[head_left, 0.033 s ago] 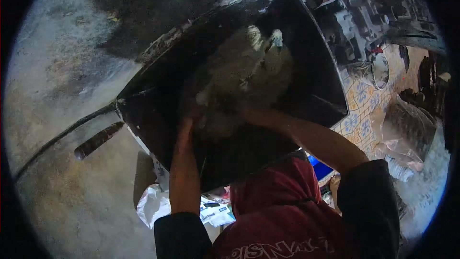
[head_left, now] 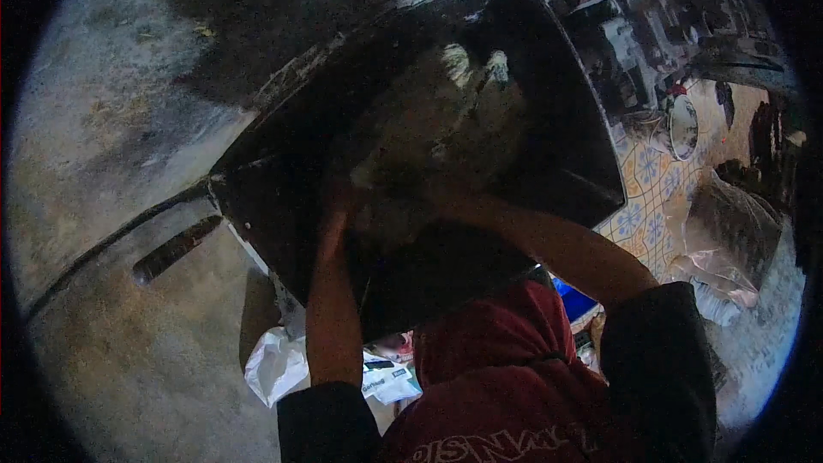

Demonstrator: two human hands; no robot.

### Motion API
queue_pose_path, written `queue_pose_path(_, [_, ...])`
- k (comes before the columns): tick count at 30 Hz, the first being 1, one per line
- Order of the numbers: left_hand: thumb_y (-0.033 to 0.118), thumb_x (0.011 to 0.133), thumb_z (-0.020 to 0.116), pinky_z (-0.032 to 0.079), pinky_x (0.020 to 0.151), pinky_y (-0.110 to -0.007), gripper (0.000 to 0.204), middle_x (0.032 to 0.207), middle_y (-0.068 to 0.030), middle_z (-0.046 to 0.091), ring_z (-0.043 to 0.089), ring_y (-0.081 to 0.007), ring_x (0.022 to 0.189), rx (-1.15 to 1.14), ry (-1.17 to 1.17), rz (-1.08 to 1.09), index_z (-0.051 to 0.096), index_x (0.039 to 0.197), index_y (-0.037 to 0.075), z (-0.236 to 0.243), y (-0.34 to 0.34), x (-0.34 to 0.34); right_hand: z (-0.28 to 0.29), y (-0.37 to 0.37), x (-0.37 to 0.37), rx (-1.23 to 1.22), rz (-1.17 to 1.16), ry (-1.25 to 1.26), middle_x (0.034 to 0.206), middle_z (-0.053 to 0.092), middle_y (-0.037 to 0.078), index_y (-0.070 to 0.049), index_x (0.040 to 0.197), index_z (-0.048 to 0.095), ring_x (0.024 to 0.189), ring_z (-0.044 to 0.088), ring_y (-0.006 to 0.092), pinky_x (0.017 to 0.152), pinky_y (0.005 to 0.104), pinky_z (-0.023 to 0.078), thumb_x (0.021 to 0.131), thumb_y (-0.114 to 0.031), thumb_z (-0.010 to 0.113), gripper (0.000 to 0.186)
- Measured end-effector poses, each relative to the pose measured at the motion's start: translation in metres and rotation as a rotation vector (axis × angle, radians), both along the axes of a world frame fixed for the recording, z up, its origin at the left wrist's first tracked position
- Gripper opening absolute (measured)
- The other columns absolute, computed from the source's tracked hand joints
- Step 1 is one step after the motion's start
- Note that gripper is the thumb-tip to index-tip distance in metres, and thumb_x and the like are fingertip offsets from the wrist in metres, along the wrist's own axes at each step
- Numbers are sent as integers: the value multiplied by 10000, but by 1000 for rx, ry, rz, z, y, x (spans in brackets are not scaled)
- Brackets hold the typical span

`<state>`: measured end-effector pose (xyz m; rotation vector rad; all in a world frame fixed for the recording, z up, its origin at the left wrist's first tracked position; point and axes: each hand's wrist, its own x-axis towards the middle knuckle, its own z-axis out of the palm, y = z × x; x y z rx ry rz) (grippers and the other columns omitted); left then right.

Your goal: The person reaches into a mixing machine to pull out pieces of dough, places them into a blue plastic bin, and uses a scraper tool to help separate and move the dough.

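Both my arms reach into a deep, dark, square-sided box (head_left: 570, 99). Inside it lies a dull grey-brown lump (head_left: 450, 124) with two bright, pale patches at its far end; what it is made of does not show in the gloom. My left hand (head_left: 341, 195) is at the lump's near left side. At its near right side, my right hand (head_left: 453, 195) comes in from the right with the forearm slanting inward. Shadow swallows the fingers of both hands, so their grip cannot be made out.
A dark cylindrical handle (head_left: 177, 249) and a long curved rod (head_left: 111, 244) stick out left of the box. Machine parts (head_left: 630, 51) stand at the far right, near a round white-rimmed container (head_left: 681, 127) and a clear plastic bag (head_left: 729, 227). A white bag (head_left: 276, 367) lies below the box.
The box interior and my forearms look darker now. The bright patches on the lump have changed shape slightly. My arms have hardly moved.
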<state>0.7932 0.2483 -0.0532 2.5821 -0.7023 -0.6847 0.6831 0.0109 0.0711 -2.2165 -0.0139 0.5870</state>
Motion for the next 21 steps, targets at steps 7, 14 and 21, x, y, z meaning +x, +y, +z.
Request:
queue_pose_path(7, [330,751,728,489,801,-427,507,1122,-184,619,604,-328,995,280,48,-79,597,1098,-17,33,52,-14,-72,44,18,-16,237,185,901,631,228,60,1109,556,866,632,366,775,445,507,865,-87,502,290])
queue_pose_path(14, [244,743,676,475,778,-443,295,966,-193,626,594,-365,931,-15,47,167,651,918,7,162,23,-34,-59,64,37,119,-22,34,1092,617,239,40,1135,574,958,632,368,849,474,482,916,-169,474,318])
queue_pose_path(21, [134,718,717,481,841,-382,320,1002,-161,642,608,-292,925,33,148,572,625,997,7,259,32,-69,-39,42,26,22,48,3,1054,648,185,-11,1114,605,978,629,346,840,454,502,919,-199,485,296])
